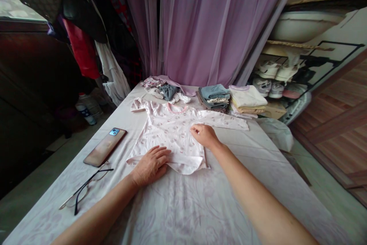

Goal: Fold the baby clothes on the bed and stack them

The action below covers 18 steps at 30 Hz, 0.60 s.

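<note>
Pink top (172, 138), printed and long-sleeved, lying spread on a floral sheet (183, 214). Fingertips of the right hand (204, 136): thumb and forefinger are drawn together on the cloth at mid-body, apparently pinching a small fold, though the angle leaves the grip somewhat uncertain. Fingers of the left hand (151, 165): spread and released, not clenched, with the palm down on the lower part of the top, probably pinning the cloth so that it stays in place against the pull of the other hand. Orientation: the collar (176, 108) points away from the person, and the long axis runs from collar to hem, roughly toward the person. One sleeve (223, 122) extends sideways to the right; the other (140, 104) lies short at the upper left. Surroundings: a phone (104, 147) and glasses (86, 187) lie left of the top, set apart from the cloth. Folded clothes (213, 98) are stacked beyond it, beside a loose clothing heap (166, 88); a purple curtain (200, 27) hangs behind.
</note>
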Motion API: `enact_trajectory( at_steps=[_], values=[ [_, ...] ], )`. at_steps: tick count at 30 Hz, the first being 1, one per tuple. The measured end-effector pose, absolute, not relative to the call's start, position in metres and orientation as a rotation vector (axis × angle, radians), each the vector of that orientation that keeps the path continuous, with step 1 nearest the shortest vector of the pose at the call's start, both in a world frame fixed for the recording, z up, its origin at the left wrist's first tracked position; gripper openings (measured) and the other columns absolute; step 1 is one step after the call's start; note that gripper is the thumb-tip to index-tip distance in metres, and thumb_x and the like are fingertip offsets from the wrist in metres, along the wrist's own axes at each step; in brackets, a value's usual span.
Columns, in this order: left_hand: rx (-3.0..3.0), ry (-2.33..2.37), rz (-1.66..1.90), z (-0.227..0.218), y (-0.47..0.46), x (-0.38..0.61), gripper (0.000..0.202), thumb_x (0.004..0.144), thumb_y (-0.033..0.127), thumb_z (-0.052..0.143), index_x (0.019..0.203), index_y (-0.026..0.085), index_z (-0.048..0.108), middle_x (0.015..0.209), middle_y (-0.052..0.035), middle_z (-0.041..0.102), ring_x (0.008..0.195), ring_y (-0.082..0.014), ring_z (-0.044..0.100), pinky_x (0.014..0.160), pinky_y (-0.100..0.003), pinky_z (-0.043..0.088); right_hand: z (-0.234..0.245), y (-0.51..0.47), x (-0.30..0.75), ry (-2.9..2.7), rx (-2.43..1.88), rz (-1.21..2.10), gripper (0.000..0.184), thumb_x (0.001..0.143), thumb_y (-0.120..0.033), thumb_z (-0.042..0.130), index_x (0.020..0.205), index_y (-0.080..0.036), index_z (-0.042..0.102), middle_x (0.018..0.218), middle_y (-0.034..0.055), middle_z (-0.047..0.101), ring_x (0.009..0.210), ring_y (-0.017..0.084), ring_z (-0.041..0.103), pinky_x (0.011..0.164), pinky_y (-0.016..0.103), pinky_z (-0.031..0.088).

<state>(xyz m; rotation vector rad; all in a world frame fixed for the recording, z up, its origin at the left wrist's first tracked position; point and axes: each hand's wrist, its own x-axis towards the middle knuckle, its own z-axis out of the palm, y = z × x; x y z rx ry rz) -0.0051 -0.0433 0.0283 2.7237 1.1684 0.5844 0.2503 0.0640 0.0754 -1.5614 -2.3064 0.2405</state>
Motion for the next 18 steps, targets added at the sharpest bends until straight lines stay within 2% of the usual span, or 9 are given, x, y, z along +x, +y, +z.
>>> enact_trajectory(
  at_steps=[4,8,11,14,18],
  values=[
    [2.697,1.174,0.61,0.026,-0.045,-0.004,0.015,0.084,0.016,0.055,0.091,0.021,0.067,0.126,-0.0061,0.065,0.122,-0.0239,0.055,0.109,-0.046,0.039,0.077,0.129,0.22,-2.353,-1.706,0.249,0.03,0.09,-0.027,0.048,0.109,-0.027,0.071,0.113,0.0012,0.072,0.099,0.017,0.065,0.083,0.024,0.045],
    [2.678,1.18,0.617,0.024,-0.046,-0.003,0.016,0.09,0.019,0.051,0.094,0.022,0.067,0.124,-0.0059,0.066,0.122,-0.0225,0.055,0.109,-0.044,0.039,0.066,0.176,0.193,-2.365,-1.757,0.251,0.036,0.091,-0.025,0.045,0.119,-0.024,0.067,0.121,0.0055,0.069,0.108,0.019,0.062,0.088,0.026,0.044],
    [2.655,1.19,0.629,0.021,-0.047,-0.003,0.015,0.091,0.021,0.051,0.095,0.022,0.066,0.125,-0.0052,0.065,0.123,-0.0217,0.054,0.11,-0.044,0.038,0.058,0.199,0.179,-2.397,-1.79,0.264,0.037,0.089,-0.028,0.05,0.124,-0.025,0.064,0.122,0.0067,0.068,0.109,0.02,0.062,0.088,0.027,0.045],
    [2.643,1.189,0.637,0.017,-0.046,-0.003,0.013,0.091,0.023,0.053,0.095,0.023,0.065,0.127,-0.0033,0.065,0.125,-0.0208,0.053,0.112,-0.042,0.036,0.052,0.211,0.171,-2.44,-1.826,0.275,0.036,0.085,-0.032,0.058,0.119,-0.025,0.067,0.117,0.007,0.07,0.104,0.022,0.064,0.084,0.028,0.046],
    [2.637,1.173,0.655,0.015,-0.046,-0.004,0.01,0.09,0.025,0.055,0.093,0.022,0.064,0.128,-0.0018,0.064,0.127,-0.0214,0.051,0.113,-0.041,0.034,0.047,0.218,0.166,-2.469,-1.87,0.243,0.023,0.087,-0.028,0.056,0.101,-0.023,0.073,0.107,0.0075,0.072,0.097,0.021,0.066,0.08,0.027,0.047]
  ],
)
